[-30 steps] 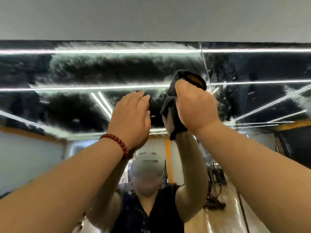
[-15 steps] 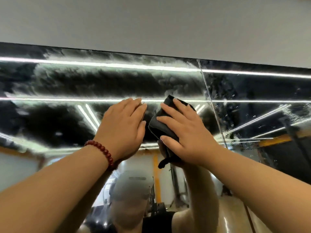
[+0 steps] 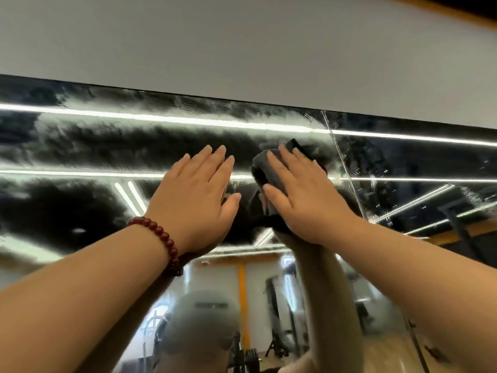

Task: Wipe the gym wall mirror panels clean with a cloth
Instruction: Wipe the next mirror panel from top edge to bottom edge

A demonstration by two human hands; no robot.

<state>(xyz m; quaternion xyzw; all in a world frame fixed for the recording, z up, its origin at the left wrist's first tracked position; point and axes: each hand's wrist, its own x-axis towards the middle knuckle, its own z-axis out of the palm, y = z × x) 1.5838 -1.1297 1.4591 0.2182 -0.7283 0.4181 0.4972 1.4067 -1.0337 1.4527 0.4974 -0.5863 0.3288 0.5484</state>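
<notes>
Up near the top edge of the mirror panel point(image 3: 113, 146), the right hand point(image 3: 304, 195) presses a dark cloth point(image 3: 269, 168) flat under straight fingers, spreading pressure over the smears. The left hand point(image 3: 196, 195), spread open, braces on the glass, probably for balance.

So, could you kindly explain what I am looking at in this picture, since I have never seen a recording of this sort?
There is no machine here: a person is cleaning, and the one picture comes from a wide-angle camera worn on their head, looking along their raised arms. In front of them is a wall mirror, made of panels that meet at a thin seam, under a plain grey wall. The right hand presses a dark cloth flat against the glass, fingers straight. The left hand, with a red bead bracelet on its wrist, rests flat on the mirror beside it and holds nothing. The pale streaks are smears on the glass. The figure lower down is the person's own reflection.
</notes>
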